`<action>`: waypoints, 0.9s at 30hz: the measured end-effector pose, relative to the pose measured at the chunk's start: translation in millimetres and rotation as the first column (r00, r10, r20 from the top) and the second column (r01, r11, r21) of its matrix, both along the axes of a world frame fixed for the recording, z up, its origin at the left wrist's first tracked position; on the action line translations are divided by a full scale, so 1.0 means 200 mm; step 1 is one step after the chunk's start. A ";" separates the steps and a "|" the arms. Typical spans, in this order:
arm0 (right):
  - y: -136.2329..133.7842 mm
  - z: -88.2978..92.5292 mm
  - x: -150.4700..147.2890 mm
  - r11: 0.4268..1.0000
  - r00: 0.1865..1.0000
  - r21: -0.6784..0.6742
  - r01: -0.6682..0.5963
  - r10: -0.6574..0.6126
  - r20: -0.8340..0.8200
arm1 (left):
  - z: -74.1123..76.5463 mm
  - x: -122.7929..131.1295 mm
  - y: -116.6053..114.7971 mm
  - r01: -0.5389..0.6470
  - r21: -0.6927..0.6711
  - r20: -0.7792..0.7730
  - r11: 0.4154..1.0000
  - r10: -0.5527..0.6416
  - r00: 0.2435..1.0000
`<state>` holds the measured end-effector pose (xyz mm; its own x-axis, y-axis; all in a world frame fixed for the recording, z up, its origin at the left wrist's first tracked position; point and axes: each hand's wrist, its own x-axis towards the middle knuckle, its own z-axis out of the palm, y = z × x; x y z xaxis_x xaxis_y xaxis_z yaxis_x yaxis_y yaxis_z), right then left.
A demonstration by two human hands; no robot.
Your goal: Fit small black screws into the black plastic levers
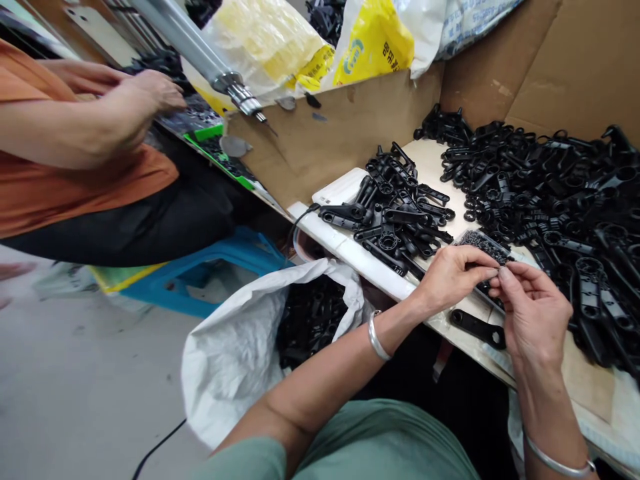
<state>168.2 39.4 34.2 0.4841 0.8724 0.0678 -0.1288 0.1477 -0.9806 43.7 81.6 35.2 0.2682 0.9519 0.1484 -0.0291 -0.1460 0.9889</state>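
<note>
My left hand (450, 275) and my right hand (536, 310) meet fingertip to fingertip over a clear box of small dark pieces (477, 245), which look like screws. Both pinch at the same spot, and whatever is between the fingers is too small to make out. Just below them a long black plastic arm-shaped part (475, 327) lies flat near the table edge, one end next to my right hand. To the left is a heap of similar black parts (395, 213); a larger heap of black parts (550, 187) spreads behind and to the right.
A grey electric screwdriver (215, 67) hangs at upper left, bit pointing down. A white sack (225, 360) holding black parts stands below the table edge (360, 257). Cardboard walls (350, 127) border the table. At left a co-worker in orange (100, 180) sits beside a blue stool (200, 273).
</note>
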 end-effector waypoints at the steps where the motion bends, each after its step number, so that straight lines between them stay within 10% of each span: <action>1: 0.00 -0.01 0.00 1.000 1.000 0.004 0.000 0.000 0.016 | 0.00 0.00 0.00 -0.003 -0.011 -0.008 1.000 0.003 1.000; 12: 0.00 -0.01 -0.02 0.997 0.961 0.060 0.043 -0.057 0.269 | 0.03 -0.02 0.00 -0.026 -0.009 -0.089 1.000 0.025 0.996; 19: -0.01 -0.01 -0.03 0.985 0.886 0.146 0.097 -0.152 0.439 | 0.03 -0.01 0.01 0.165 -0.291 0.421 0.942 -0.028 0.907; 27: -0.02 -0.05 0.00 0.948 0.647 0.301 0.102 -0.293 0.704 | 0.02 0.01 0.01 0.227 -0.404 0.508 0.886 0.011 0.861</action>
